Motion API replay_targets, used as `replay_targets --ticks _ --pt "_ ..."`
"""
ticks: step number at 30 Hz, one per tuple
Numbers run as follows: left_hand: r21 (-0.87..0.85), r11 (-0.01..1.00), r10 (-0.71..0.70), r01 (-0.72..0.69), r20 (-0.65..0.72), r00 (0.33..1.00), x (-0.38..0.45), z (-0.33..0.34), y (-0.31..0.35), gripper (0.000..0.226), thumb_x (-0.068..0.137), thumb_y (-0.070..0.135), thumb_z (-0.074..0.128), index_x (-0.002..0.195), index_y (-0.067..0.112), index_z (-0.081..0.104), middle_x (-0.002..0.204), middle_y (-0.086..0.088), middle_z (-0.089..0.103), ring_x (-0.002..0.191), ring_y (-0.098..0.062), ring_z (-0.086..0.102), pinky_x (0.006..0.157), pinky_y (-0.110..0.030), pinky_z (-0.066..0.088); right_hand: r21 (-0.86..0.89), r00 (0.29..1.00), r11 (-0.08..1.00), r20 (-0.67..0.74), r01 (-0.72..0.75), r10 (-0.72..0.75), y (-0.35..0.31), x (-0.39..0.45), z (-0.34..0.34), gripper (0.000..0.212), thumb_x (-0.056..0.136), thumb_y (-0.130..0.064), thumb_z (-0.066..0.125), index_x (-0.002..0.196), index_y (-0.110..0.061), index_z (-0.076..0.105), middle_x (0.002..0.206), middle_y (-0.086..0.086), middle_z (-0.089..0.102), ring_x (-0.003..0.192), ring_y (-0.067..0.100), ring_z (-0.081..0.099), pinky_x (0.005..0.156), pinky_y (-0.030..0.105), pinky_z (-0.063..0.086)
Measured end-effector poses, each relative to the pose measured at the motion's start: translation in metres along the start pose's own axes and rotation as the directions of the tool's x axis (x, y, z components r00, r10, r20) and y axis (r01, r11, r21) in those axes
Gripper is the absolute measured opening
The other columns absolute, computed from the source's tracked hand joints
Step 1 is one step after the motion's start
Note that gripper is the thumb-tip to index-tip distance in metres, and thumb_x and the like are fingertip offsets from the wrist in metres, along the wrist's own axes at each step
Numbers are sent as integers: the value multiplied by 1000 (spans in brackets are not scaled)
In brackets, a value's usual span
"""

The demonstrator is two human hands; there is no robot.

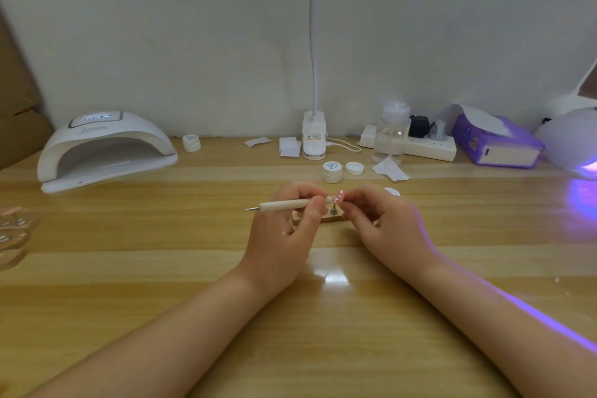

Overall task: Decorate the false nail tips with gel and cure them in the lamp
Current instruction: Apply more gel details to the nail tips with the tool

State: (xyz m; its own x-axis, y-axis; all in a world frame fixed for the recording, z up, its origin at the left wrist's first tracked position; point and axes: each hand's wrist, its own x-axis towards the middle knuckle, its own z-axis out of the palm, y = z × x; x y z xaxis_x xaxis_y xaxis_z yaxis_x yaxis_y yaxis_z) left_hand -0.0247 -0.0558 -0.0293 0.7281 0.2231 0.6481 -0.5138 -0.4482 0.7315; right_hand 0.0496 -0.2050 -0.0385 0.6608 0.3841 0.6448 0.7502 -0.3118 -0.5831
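We're mid-decorating: left hand (284, 223) grips dotting pen (287, 204) at pink nail tip (340, 196) pinched by right hand (381, 223), curing lamp (106, 149) upper left not yet used, imo.

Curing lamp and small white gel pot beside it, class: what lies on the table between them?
Head view: nothing; bare wood separates the curing lamp from the gel pot.

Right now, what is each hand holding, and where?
Left hand grips the pen tool near its right end; right hand pinches the pink nail tip by its edge.
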Motion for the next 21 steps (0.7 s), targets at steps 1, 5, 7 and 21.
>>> replay_targets --ticks 1,5,7,21 --pt "1 1000 0 0 0 1000 0 0 0 12 88 20 54 86 31 60 82 2 67 79 -16 66 71 -35 52 1 1000 1000 3 5 -5 0 0 0 10 85 -9 67 94 -12 69 74 -12 67 70 4 64 61 6 42" --pt "-8 1000 7 -7 5 1000 0 0 -1 8 89 26 55 87 33 59 85 5 66 78 -14 66 71 -35 53 9 1000 1000 7 9 -9 0 1 0 10 86 -8 66 95 -13 69 72 -17 64 69 4 63 61 8 44" --pt "-12 1000 17 -17 10 1000 0 0 -1 6 87 34 52 87 34 59 86 6 66 78 -14 66 70 -34 53 9 1000 1000 4 12 -12 0 1 0 10 86 -9 66 94 -13 69 73 -15 65 68 5 64 62 11 46" --pt "-9 1000 25 -25 8 1000 1 1 -2 7 88 30 53 86 34 59 84 6 66 78 -16 66 71 -34 52 -7 1000 1000 -6 27 -27 0 1 0 11 85 -8 67 94 -12 70 75 -14 66 73 -1 63 62 6 42"
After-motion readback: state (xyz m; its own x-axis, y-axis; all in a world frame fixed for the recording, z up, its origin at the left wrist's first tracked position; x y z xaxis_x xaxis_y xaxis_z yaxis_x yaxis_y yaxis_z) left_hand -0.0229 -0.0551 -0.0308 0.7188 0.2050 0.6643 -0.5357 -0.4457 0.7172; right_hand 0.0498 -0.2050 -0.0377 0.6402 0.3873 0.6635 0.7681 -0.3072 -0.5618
